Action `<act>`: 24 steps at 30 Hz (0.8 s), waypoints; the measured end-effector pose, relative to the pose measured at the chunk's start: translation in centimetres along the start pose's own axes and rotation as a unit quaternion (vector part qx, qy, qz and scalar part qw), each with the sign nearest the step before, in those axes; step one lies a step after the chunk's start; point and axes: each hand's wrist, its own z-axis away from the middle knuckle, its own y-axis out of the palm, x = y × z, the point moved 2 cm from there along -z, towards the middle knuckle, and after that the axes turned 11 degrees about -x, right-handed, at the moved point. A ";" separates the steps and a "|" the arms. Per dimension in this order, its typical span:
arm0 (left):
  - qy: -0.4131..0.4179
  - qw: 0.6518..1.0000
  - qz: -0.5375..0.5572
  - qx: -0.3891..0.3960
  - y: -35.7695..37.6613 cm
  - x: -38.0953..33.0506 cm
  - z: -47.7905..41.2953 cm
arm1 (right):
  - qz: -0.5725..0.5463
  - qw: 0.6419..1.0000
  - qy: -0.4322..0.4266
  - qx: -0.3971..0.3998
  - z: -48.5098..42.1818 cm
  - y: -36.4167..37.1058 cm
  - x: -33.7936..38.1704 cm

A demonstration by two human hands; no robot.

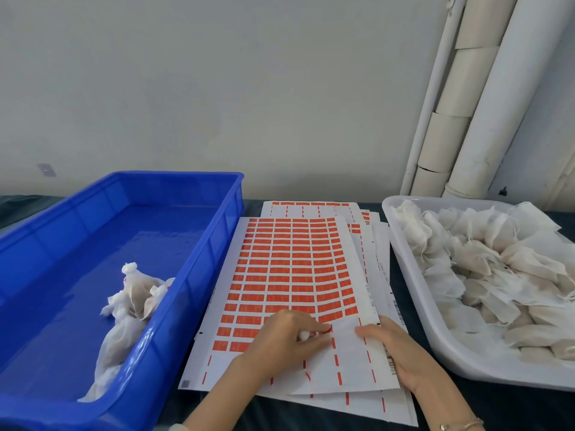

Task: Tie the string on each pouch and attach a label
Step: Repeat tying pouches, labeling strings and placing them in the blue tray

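A sheet of orange labels (289, 269) lies on top of a stack of sheets in the middle of the table. My left hand (286, 340) is over its near part, holding a small white pouch top (303, 335) in its curled fingers while thumb and forefinger pinch an orange label (326, 329) at the sheet. My right hand (395, 353) lies flat on the sheet's right edge, fingers straight, pressing it down. Several tied pouches (137, 293) lie in the blue bin (174, 306) at left. Many white pouches (497, 269) fill the white tray (413, 293) at right.
More label sheets (376, 244) fan out under the top one. Pale pipes (466, 104) run up the wall at back right. A dark cloth (497, 409) covers the table.
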 end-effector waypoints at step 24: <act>0.039 0.996 -0.029 -0.076 -0.2 -2.3 0.8 | -0.038 0.999 -0.033 -0.003 0.1 0.4 0.0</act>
